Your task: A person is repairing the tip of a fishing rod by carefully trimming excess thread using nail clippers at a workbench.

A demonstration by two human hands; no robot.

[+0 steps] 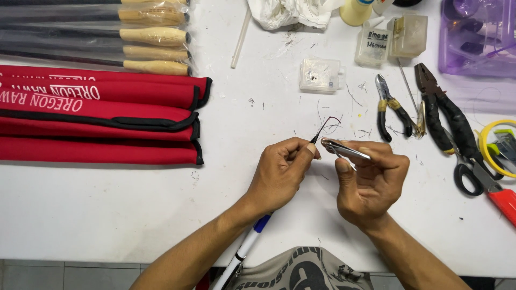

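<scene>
A thin dark wire (pixel 325 126) sticks up from between the thumb and forefinger of the left hand (pixel 282 172), which pinches its lower end just above the white desk (pixel 107 204); the wire curls away from the fingertips with a reddish bend at its far end. Right beside it, almost touching, the right hand (pixel 371 180) is closed on a small metal clipper (pixel 344 149), thumb on top and fingers curled beneath, with the clipper's nose pointing toward the left hand's fingertips and sitting right at the base of the wire. Beyond the right hand, farther out on the desk, lie small cutters with yellow and black handles (pixel 389 107), and next to them, to the outer side, heavier black-handled pliers (pixel 443 110). Further out to that side are scissors with black loops (pixel 475 174) and a red-handled tool (pixel 505 201) at the edge. Beyond both hands sits a small clear plastic box (pixel 320 74), with more small boxes (pixel 389 40) past it. Well off to the outer side of the left hand is a stack of red fabric sleeves with black edging (pixel 102 121), and beyond those, rods with pale cork handles in clear wrap (pixel 153 37). Below the left wrist a white and blue pen (pixel 244 249) pokes out. Short wire clippings are scattered on the desk around the hands.
</scene>
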